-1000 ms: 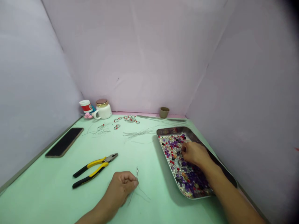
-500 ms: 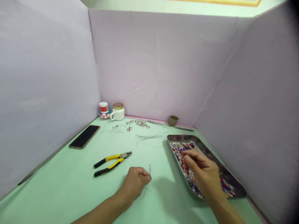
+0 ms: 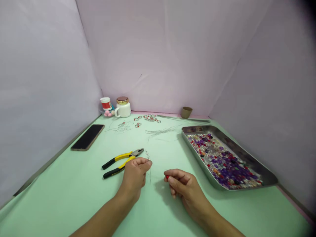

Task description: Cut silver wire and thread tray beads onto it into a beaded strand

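Between thumb and forefinger, my left hand [image 3: 135,174] pinches a thin wire strung with clear beads [image 3: 147,153]; the beads stick up above the fingertips and bare wire hangs below. My right hand [image 3: 185,186] is closed in a pinch on a small red bead [image 3: 167,177], a short way right of the wire. Pliers [image 3: 123,160] with yellow and black handles lie just behind my left hand, which partly covers one handle. To the right stands a metal tray [image 3: 204,168] of mixed purple, red, clear and gold beads [image 3: 229,168].
A phone [image 3: 88,137] lies at the left. Along the back are a lidded white mug [image 3: 123,109], a white-and-red tub [image 3: 106,104], finished bead rings [image 3: 151,118], loose wires [image 3: 163,131] and a small brown cup [image 3: 186,112]. Pale panels [image 3: 158,59] enclose the table.
My right hand has come out of the bead tray and moved left towards my left hand, with a red bead in its fingers. The camera view has shifted, and my left hand sits nearer the pliers.
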### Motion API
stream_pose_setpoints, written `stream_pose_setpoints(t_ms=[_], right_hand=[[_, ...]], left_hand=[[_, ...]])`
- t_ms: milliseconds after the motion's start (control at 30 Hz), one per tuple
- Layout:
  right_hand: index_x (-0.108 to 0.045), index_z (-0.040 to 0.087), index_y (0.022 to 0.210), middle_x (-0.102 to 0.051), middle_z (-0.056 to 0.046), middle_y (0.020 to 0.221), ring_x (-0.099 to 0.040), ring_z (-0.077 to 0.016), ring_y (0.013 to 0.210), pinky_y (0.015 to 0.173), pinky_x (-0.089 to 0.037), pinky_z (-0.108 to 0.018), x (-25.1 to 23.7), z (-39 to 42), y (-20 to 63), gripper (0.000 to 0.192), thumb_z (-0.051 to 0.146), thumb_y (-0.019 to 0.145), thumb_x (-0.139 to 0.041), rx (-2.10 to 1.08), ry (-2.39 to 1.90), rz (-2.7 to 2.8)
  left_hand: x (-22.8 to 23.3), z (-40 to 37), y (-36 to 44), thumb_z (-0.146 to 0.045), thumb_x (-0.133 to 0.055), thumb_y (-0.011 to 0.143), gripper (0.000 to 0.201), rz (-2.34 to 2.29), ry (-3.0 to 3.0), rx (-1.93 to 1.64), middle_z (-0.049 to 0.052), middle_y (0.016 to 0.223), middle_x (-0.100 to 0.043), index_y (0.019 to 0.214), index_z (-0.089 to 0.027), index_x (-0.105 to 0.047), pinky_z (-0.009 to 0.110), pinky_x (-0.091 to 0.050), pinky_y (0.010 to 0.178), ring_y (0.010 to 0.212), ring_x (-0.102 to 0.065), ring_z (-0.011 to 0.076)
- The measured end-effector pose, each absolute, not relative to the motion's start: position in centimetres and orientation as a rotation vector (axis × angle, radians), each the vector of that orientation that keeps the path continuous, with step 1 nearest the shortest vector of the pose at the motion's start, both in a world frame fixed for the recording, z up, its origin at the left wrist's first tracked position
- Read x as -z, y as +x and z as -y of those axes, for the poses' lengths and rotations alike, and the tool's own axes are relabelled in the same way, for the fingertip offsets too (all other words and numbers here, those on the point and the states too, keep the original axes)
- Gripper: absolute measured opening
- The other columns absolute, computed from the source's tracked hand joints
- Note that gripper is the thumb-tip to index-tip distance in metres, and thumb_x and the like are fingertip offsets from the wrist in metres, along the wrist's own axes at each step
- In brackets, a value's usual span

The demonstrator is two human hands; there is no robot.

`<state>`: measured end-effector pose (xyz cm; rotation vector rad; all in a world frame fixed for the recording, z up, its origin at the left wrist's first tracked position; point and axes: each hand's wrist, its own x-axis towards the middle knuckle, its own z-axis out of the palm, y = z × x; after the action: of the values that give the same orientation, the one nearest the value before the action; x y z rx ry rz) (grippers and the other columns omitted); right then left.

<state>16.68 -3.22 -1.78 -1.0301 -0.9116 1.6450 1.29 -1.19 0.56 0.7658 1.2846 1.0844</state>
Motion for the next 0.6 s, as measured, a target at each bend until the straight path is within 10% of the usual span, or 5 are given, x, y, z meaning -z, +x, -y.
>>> stream_pose_setpoints(t_ms=[600], right_hand=[[-0.065, 0.013, 0.076, -0.063, -0.002, 0.068, -0.051, -0.0051, 0.046, 0.043, -0.042, -0.018, 2.2, 3.5, 16.5, 0.025, 0.024, 0.056, -0.075, -1.834, -0.940, 0.851]], left_hand=[[-0.9, 2.3, 2.9, -0.025, -0.066, 0.064, 0.018, -1.016, 0.626, -1.306, -0.012, 0.042, -0.025, 0.063, -0.015, -0.051, 0.014, -0.014, 0.030, 0.034, -0.016, 0.0009]])
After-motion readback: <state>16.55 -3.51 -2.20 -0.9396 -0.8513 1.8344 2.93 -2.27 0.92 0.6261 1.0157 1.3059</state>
